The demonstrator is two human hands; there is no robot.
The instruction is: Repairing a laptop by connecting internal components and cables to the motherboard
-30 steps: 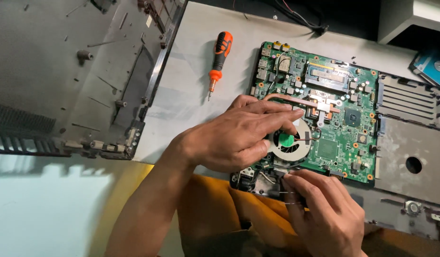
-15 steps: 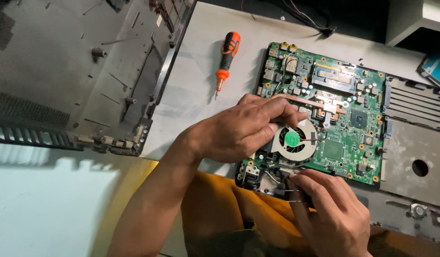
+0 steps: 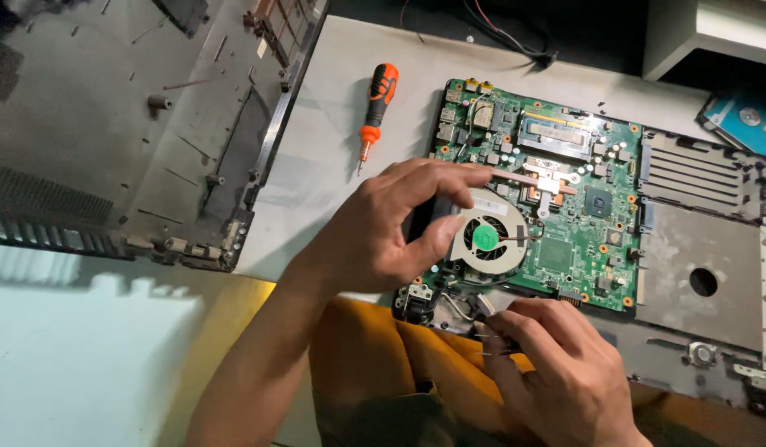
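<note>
Head cam: only one view here, looking straight down at my lap and the worktop (image 3: pixel 333 174).
Left hand (image 3: pixel 391 228): curled in a pinch, thumb and fingers closed on the rim of the cooling fan (image 3: pixel 488 240).
Right hand (image 3: pixel 557 372): fingers bunched up, nipping some thin wires (image 3: pixel 486 339) at the near edge of the board. Can't quite tell which connector they run to.
Where the thing is: the fan sits on the green motherboard (image 3: pixel 565 248), near its front left corner, with a copper heat pipe (image 3: pixel 523 175) running off to the right.
Handling: I'd say the fan is light plastic with brittle blades, so grab the housing, never the hub. The wires look hair thin, so pull at the plug.
Around: orange and black screwdriver (image 3: pixel 376 106) lying well apart to the left, the empty laptop base shell (image 3: pixel 118 124) further left, a hard drive (image 3: pixel 751 120) at the far right.
In the way: the heat pipe and the bracket on it sit just beside the fan.
</note>
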